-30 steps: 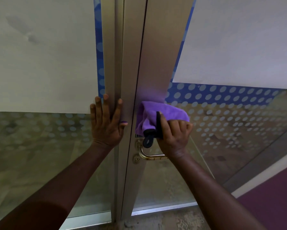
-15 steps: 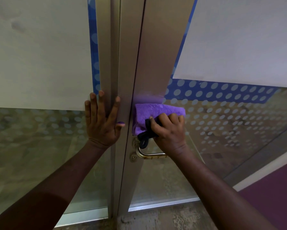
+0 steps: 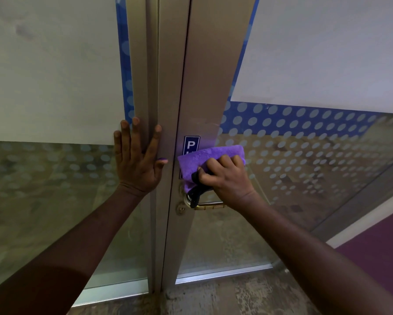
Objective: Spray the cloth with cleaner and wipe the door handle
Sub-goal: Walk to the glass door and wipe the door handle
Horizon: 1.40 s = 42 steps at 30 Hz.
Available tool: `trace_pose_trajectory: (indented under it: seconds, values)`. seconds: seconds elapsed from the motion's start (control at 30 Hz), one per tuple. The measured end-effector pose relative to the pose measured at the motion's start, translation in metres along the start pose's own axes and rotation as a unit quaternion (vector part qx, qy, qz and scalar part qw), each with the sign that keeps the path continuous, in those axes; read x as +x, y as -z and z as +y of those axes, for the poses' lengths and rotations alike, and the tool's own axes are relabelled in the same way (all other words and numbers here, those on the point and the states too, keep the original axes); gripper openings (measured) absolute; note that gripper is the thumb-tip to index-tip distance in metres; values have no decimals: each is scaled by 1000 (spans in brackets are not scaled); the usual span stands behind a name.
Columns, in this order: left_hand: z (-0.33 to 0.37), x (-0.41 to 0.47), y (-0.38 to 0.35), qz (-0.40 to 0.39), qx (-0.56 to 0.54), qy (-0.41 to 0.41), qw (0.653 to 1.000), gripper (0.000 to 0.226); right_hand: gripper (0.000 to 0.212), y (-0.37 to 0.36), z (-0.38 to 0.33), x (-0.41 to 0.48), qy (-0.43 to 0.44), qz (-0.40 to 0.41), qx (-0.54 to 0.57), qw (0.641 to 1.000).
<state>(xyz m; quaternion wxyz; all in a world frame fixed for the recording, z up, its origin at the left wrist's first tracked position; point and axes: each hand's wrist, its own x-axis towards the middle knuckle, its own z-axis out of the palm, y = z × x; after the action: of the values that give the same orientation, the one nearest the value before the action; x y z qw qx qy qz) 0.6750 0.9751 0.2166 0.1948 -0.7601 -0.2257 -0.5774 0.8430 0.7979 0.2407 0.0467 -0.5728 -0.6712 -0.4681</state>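
Note:
My right hand (image 3: pixel 228 180) grips a folded purple cloth (image 3: pixel 208 156) with a black loop hanging from it, pressed against the metal door stile just above the brass lever handle (image 3: pixel 210 205). The cloth's lower end and the loop cover the handle's round base; the lever's far end is hidden under my hand. My left hand (image 3: pixel 137 161) lies flat, fingers spread, on the fixed frame to the left of the door gap. No spray bottle is in view.
A blue sign (image 3: pixel 191 144) with a white "P" sits on the stile, partly behind the cloth. A keyhole (image 3: pixel 180 209) lies below the handle. Frosted glass panels with dot patterns flank the frame. Speckled floor (image 3: pixel 225 296) and purple carpet (image 3: pixel 377 258) lie below.
My right hand has slid the cloth down the stile toward the handle, uncovering the top of the blue sign. My left hand has stayed flat on the frame.

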Motion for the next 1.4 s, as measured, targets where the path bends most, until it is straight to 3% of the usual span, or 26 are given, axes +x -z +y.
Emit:
trace_pose_trajectory:
  seconds: [0.23,0.63,0.8,1.0,1.1,1.23,1.4]
  values:
    - [-1,0,0,-1,4,-2,1000,64,32,13,4,-1,36,-61,20,997]
    - [-1,0,0,-3,11,-7,1000,61,46,24,11,-32,-135,-142,21,980]
    - [0,0,1,-4,9,-5,1000,61,54,40,26,-53,-209,-73,22,975]
    - [0,0,1,-4,10,-6,1000,61,38,50,24,-49,-293,34,62,953]
    - [0,0,2,-4,5,-6,1000,61,39,47,19,-40,-279,66,77,955]
    - [-1,0,1,-6,4,-4,1000,61,61,37,13,-25,-205,66,78,973]
    - [-1,-1,-1,-6,10,-8,1000,62,47,22,6,-11,-90,37,8,995]
